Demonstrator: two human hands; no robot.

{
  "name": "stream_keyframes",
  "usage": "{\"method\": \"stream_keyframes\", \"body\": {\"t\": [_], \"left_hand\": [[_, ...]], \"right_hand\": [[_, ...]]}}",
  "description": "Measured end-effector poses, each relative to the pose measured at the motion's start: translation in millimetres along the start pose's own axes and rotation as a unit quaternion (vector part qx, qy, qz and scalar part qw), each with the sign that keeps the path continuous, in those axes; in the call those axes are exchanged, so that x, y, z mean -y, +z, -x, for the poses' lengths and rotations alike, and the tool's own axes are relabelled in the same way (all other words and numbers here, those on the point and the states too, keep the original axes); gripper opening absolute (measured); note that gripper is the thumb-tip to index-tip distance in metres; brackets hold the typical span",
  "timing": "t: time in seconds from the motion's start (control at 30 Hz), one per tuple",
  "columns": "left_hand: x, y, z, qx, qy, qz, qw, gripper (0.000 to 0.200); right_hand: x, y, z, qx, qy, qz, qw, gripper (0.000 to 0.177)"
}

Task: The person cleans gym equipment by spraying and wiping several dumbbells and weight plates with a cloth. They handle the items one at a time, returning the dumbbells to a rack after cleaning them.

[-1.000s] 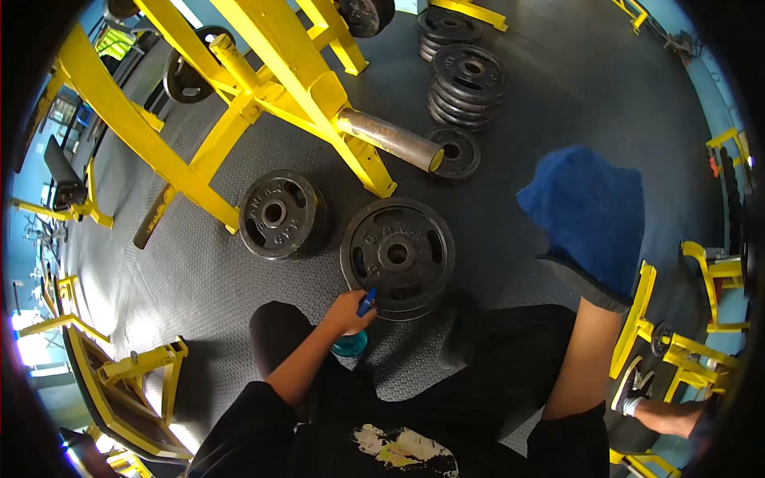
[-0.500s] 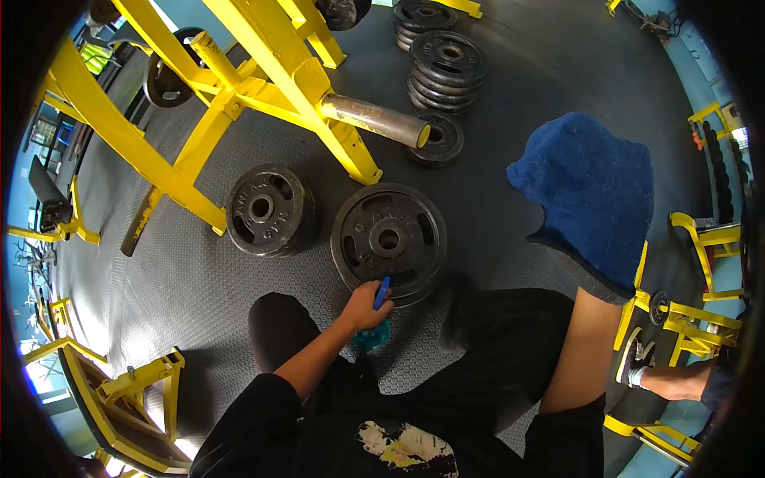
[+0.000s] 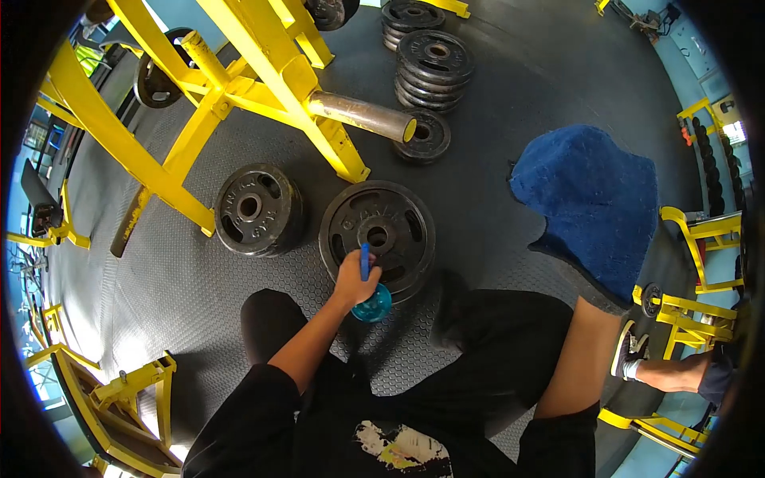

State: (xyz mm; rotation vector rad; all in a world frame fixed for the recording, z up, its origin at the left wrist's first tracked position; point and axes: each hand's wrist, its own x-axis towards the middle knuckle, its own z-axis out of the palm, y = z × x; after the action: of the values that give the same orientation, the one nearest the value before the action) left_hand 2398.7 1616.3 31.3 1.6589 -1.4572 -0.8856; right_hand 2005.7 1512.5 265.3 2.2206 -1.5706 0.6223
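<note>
My left hand [image 3: 355, 279] is closed around a spray bottle with a blue trigger head and a see-through teal body [image 3: 373, 306]. It is over the near edge of a large black weight plate [image 3: 339, 243] that lies flat on the floor. A blue cloth [image 3: 594, 199] with a dark underside covers my raised right hand, hiding its fingers; only the wrist and forearm [image 3: 580, 338] show below it. Left of the large plate, smaller black plates [image 3: 259, 209] lie stacked.
A yellow weight rack [image 3: 279, 72] rises ahead, its metal peg [image 3: 362, 115] jutting right. Beyond are more stacked plates [image 3: 434, 64] and a single plate [image 3: 425, 139]. Yellow benches [image 3: 143, 390] stand at the left. Another person's leg [image 3: 669, 373] shows at the right.
My left hand has moved the spray bottle forward, farther over the large plate, and more of the teal body shows. The cloth sits slightly lower in view. The whole view has shifted a little.
</note>
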Motion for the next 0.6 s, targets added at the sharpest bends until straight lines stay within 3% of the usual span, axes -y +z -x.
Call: {"method": "stream_keyframes", "body": {"t": [0.07,0.13,0.2,0.27,0.4,0.47,0.53,0.6], "left_hand": [[17.0,-12.6,3.5,-0.027,-0.010,-0.067,0.997,0.023],[23.4,-31.5,6.2,0.012,-0.138,-0.067,0.988,0.024],[50.1,-38.1,13.8,0.014,-0.114,-0.088,0.989,0.027],[58.3,-43.1,21.2,0.024,-0.027,-0.071,0.997,0.031],[41.7,-44.0,31.5,0.095,0.008,-0.017,0.995,0.037],[23.9,-39.2,32.0,0.198,0.089,-0.009,0.976,0.041],[23.3,-31.9,33.6,0.228,0.083,-0.020,0.970,0.042],[27.6,-26.6,36.9,0.284,0.158,0.011,0.946,0.042]], "right_hand": [[1.6,1.0,-0.4,-0.005,0.003,0.004,1.000,0.053],[6.1,-1.0,-4.1,0.029,-0.038,0.116,0.992,0.056],[21.1,-13.4,-21.4,-0.002,-0.091,0.102,0.991,0.057],[27.4,-16.5,-27.8,-0.032,-0.144,0.089,0.985,0.057],[28.8,-9.6,-23.5,-0.016,-0.082,0.086,0.993,0.058],[29.2,-5.5,-21.4,-0.005,-0.049,0.089,0.995,0.059],[31.8,-4.3,-21.7,0.004,-0.016,0.094,0.995,0.060],[36.7,-12.3,-24.0,-0.004,-0.048,0.123,0.991,0.061]]}}
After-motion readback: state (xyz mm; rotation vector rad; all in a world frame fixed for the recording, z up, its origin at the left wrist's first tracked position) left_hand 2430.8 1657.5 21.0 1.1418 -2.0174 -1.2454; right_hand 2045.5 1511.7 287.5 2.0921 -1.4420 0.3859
